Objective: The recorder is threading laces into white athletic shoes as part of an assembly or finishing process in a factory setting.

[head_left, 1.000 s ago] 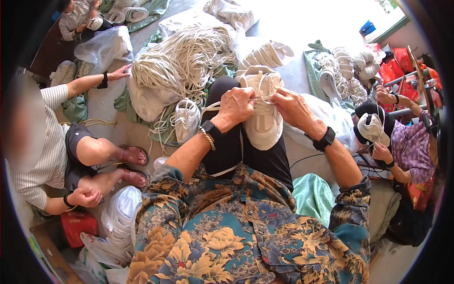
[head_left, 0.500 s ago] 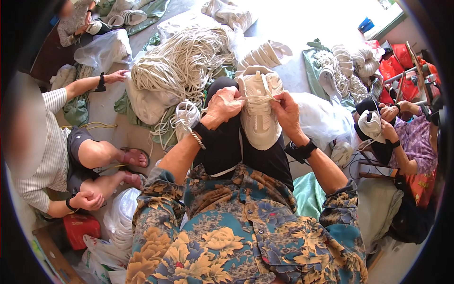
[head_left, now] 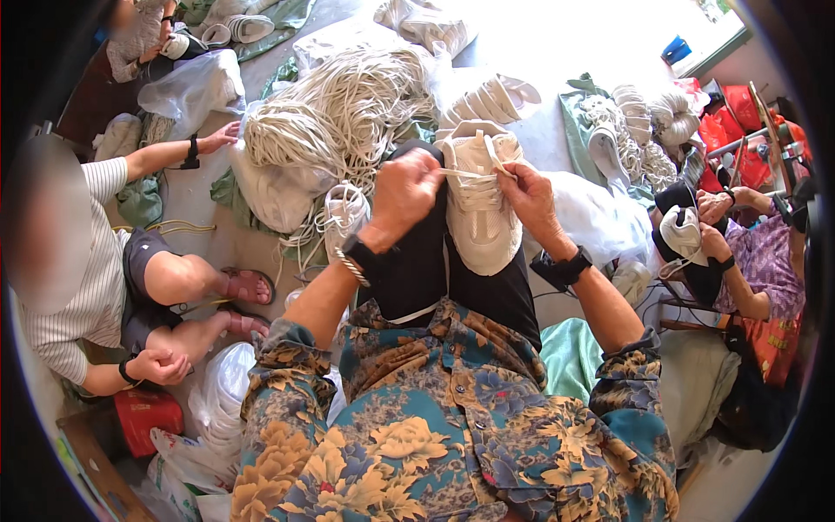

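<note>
Since half a second ago, we see the left hand (head_left: 404, 187) has closed into a tighter fist just left of the white shoe (head_left: 478, 204), while the right hand (head_left: 528, 196) has slid up along the shoe's right edge toward the toe end. From the head view, the shoe lies sole down on our lap, across the black trousers (head_left: 417, 270), toe pointing away from us. Our left hand is curled shut around the white lace (head_left: 461, 174), which runs taut from the fist across the shoe's upper. Our right hand pinches the other stretch of that lace between thumb and fingertips, the remaining fingers bent loosely. Beyond the shoe sits a big heap of white laces (head_left: 339, 117), with another white shoe (head_left: 345, 213) at its foot. To our left a person in a striped shirt (head_left: 83, 287) sits on the floor; to our right another person's hands (head_left: 709, 222) hold a white shoe too.
</note>
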Tool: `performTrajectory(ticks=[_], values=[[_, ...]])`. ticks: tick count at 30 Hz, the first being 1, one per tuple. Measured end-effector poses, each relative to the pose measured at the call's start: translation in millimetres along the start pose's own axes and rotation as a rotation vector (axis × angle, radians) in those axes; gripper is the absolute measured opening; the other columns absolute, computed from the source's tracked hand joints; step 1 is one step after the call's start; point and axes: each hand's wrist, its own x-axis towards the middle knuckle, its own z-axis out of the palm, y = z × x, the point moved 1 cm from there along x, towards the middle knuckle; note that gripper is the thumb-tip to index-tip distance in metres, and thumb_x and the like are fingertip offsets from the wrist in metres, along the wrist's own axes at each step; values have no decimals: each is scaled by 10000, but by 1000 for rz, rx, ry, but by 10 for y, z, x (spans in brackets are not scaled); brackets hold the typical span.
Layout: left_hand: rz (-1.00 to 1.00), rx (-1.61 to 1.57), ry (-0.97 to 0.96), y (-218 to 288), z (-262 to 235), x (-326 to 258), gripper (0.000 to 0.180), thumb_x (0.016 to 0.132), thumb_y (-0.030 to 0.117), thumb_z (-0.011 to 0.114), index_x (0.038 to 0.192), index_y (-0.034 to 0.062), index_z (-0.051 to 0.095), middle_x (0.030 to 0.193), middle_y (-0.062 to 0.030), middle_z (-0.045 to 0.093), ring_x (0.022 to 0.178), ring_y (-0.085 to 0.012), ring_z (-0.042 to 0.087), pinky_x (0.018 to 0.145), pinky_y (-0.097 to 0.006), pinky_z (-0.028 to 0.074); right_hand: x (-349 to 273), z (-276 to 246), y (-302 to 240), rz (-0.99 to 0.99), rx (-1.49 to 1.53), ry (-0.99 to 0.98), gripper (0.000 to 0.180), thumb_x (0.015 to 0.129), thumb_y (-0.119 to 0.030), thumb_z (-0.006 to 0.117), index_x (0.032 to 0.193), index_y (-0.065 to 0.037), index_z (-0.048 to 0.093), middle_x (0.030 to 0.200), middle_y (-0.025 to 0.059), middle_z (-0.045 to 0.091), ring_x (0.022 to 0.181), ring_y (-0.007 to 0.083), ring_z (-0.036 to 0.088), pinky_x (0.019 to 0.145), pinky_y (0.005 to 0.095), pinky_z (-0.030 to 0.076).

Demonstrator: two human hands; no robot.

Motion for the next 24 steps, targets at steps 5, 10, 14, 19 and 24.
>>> performTrajectory(ticks=[5,10,14,19,24], values=[[124,83,-91,95,306,-18,122,783,130,576,823,33,637,668,-160,611,644,-300,623,575,-386,476,137,-29,-351,-297,-492,-221,163,785,-108,598,898,8,619,747,125,612,666,226,604,604,320,463],[121,437,-290,180,324,72,133,771,146,543,758,31,609,717,-175,616,699,-351,611,625,-431,480,164,-11,-407,-342,-565,-228,130,764,-118,587,821,-2,575,773,166,583,723,352,577,636,406,450],[71,217,-331,63,348,159,123,729,126,534,762,36,610,716,-186,610,711,-347,607,642,-414,472,191,-48,-422,-318,-646,-222,130,787,-153,547,815,-26,557,821,181,590,785,365,571,678,445,446],[-28,35,-366,-52,381,191,141,696,110,529,773,15,599,699,-193,597,682,-326,603,633,-383,458,212,-87,-457,-284,-690,-234,148,786,-167,563,797,-20,551,814,184,588,780,370,570,669,448,446],[-16,57,-258,-45,347,146,138,681,71,527,783,-4,581,671,-171,593,643,-282,604,619,-365,461,220,-177,-403,-259,-667,-255,200,790,-181,581,744,7,534,742,198,576,739,382,571,639,445,443]])
